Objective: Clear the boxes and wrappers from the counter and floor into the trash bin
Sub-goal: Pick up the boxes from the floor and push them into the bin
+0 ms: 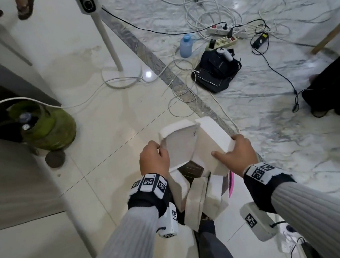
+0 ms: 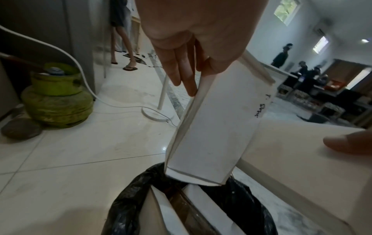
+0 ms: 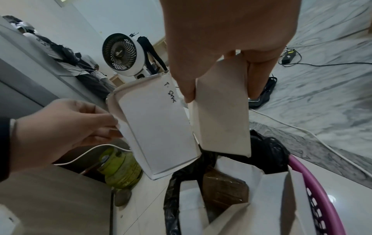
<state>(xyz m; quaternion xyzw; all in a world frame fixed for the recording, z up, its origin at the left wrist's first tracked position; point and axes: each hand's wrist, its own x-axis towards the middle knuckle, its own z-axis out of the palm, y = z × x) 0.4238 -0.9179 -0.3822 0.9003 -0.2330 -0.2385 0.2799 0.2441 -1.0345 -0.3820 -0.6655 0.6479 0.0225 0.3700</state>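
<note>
Both hands' grip on white boxes [image 1: 192, 145] over stuffed bin [image 3: 314, 195], gas cylinder [image 1: 46, 130] left.

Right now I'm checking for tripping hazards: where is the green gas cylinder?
In the head view the green gas cylinder stands on the floor at the left, against the dark cabinet, well left of the left hand.

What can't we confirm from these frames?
- Trash bin fill depth: head view, held boxes cover it; wrist views, white boxes block the inside.
- Handwriting on the left hand's box: too small and scrawled.
- Right hand box contents: closed in every view.
- Counter: mostly outside the frames.
</note>
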